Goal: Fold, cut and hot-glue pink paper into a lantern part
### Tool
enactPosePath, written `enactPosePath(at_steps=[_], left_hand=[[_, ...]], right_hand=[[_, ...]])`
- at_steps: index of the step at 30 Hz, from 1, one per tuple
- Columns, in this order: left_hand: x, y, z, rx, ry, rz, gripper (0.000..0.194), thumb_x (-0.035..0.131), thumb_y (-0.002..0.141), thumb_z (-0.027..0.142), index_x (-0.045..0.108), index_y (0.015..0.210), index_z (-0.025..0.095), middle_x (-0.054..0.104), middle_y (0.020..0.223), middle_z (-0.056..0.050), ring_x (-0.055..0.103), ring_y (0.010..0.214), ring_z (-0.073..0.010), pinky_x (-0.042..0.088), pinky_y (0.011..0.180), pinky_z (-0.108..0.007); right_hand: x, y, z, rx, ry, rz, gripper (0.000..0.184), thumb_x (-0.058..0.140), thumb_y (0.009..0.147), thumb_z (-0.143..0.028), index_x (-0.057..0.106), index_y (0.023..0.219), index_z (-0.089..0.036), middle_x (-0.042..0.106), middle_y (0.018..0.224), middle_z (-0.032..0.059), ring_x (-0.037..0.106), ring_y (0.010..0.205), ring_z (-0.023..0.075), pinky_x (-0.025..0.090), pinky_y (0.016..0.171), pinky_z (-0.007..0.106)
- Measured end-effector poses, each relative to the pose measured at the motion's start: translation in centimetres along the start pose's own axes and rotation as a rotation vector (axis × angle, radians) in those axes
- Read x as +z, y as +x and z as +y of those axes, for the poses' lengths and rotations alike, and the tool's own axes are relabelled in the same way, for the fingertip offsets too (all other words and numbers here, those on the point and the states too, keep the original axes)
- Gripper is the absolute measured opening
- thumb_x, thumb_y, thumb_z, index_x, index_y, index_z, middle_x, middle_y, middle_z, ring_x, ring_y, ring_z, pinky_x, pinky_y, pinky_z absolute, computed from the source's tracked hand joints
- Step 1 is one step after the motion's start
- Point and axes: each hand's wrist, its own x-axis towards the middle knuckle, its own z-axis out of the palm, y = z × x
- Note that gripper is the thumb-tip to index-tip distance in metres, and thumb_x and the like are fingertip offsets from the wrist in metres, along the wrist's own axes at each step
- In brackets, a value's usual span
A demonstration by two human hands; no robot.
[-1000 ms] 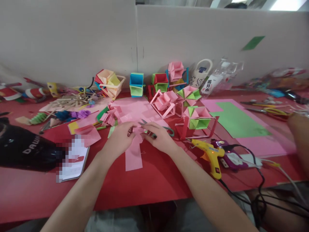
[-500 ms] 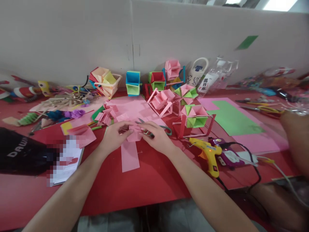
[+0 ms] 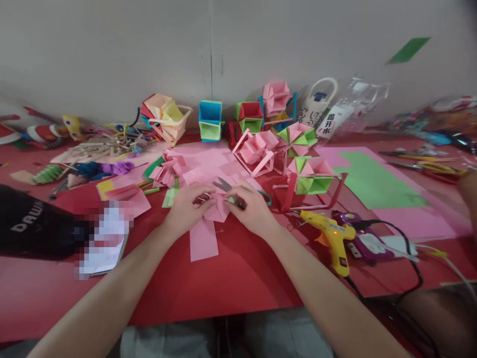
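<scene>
My left hand (image 3: 186, 209) and my right hand (image 3: 251, 209) meet over a strip of pink paper (image 3: 204, 237) on the red table (image 3: 231, 278). Both pinch the strip's folded far end (image 3: 219, 210) from either side, fingers closed on it. The near end of the strip lies flat toward me. A pair of scissors (image 3: 227, 186) lies just beyond my right fingers, apart from them.
Several folded paper boxes (image 3: 257, 149) in pink, green and blue stand behind my hands. A yellow glue gun (image 3: 330, 238) with a black cord lies at the right, green and pink sheets (image 3: 380, 186) beyond it. A black bag (image 3: 33, 226) and a phone (image 3: 100, 243) lie left. Another person's arm (image 3: 467, 191) shows at the right edge.
My hands stay on the pink strip's folded end, and the fingers have shifted a little while working the fold. The camera has tilted slightly.
</scene>
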Motion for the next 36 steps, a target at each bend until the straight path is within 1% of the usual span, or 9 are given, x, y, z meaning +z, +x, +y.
enactPosePath(at_steps=[4,8,16,19,21,23,28,34,36], left_hand=[[0.2,-0.1,-0.2,0.083,0.069,-0.028,0.022,0.063,0.087,0.032,0.069,0.105,0.021,0.069,0.103,-0.006,0.066,0.086,-0.0165,0.056,0.075,-0.029],[0.1,0.0,0.0,0.190,0.156,0.003,0.017,0.064,0.087,0.030,0.068,0.101,0.021,0.069,0.104,-0.006,0.064,0.099,-0.0193,0.052,0.090,-0.034],[-0.1,0.0,0.8,0.130,0.248,0.020,0.005,0.066,0.082,0.025,0.067,0.079,0.021,0.066,0.092,-0.003,0.062,0.092,-0.0191,0.049,0.084,-0.032],[-0.1,0.0,0.5,0.081,0.192,-0.105,0.005,0.063,0.083,0.022,0.068,0.083,0.021,0.067,0.086,-0.002,0.061,0.081,-0.0163,0.049,0.074,-0.028],[-0.1,-0.1,0.3,0.057,0.160,-0.167,0.009,0.061,0.083,0.018,0.069,0.086,0.021,0.069,0.082,-0.001,0.060,0.074,-0.0145,0.048,0.069,-0.026],[-0.1,-0.1,0.2,0.058,0.155,-0.187,0.012,0.059,0.082,0.015,0.069,0.086,0.020,0.069,0.080,0.000,0.059,0.071,-0.0136,0.046,0.067,-0.026],[-0.2,-0.2,0.2,0.098,0.168,-0.220,0.015,0.057,0.079,0.009,0.066,0.082,0.020,0.067,0.078,0.002,0.059,0.071,-0.0131,0.045,0.067,-0.025],[-0.2,-0.1,-0.3,0.211,0.195,-0.215,0.015,0.058,0.079,0.009,0.066,0.086,0.019,0.068,0.084,-0.001,0.061,0.080,-0.0158,0.048,0.075,-0.029],[-0.2,-0.1,-0.6,0.243,0.221,-0.221,0.015,0.058,0.082,0.011,0.068,0.090,0.020,0.070,0.090,-0.002,0.062,0.085,-0.0172,0.048,0.080,-0.032]], right_hand=[[0.0,0.0,0.0,0.006,0.030,-0.021,0.007,0.060,0.088,-0.018,0.063,0.083,-0.020,0.063,0.087,0.0033,0.058,0.074,0.0154,0.047,0.067,0.028],[-0.1,-0.1,-0.1,0.026,0.074,-0.041,0.009,0.055,0.089,-0.015,0.060,0.083,-0.020,0.068,0.087,0.0031,0.063,0.081,0.0167,0.049,0.073,0.029],[0.2,-0.2,0.0,0.074,0.071,-0.060,0.012,0.056,0.087,-0.011,0.063,0.091,-0.020,0.070,0.088,0.0023,0.065,0.081,0.0164,0.050,0.071,0.028],[0.4,-0.3,0.3,0.045,0.014,-0.095,0.029,0.055,0.083,-0.004,0.066,0.103,-0.021,0.072,0.099,0.0046,0.066,0.090,0.0185,0.051,0.078,0.031],[0.4,-0.3,0.4,0.021,-0.039,-0.121,0.035,0.054,0.080,0.001,0.069,0.103,-0.021,0.073,0.102,0.0055,0.066,0.094,0.0199,0.050,0.085,0.034],[0.4,-0.3,0.3,0.010,-0.084,-0.154,0.033,0.054,0.080,0.002,0.070,0.098,-0.020,0.072,0.098,0.0058,0.065,0.094,0.0203,0.049,0.087,0.036],[-0.2,0.0,-0.5,-0.005,-0.195,-0.252,0.022,0.057,0.087,-0.005,0.072,0.096,-0.019,0.069,0.092,0.0057,0.062,0.090,0.0196,0.048,0.082,0.034],[-0.7,1.1,-1.0,-0.067,-0.435,-0.407,0.016,0.061,0.089,-0.013,0.073,0.098,-0.018,0.067,0.091,0.0071,0.061,0.090,0.0219,0.046,0.077,0.033],[-0.6,1.0,-0.9,-0.101,-0.463,-0.407,0.019,0.058,0.091,-0.013,0.073,0.101,-0.018,0.066,0.091,0.0071,0.061,0.090,0.0218,0.046,0.078,0.033]])
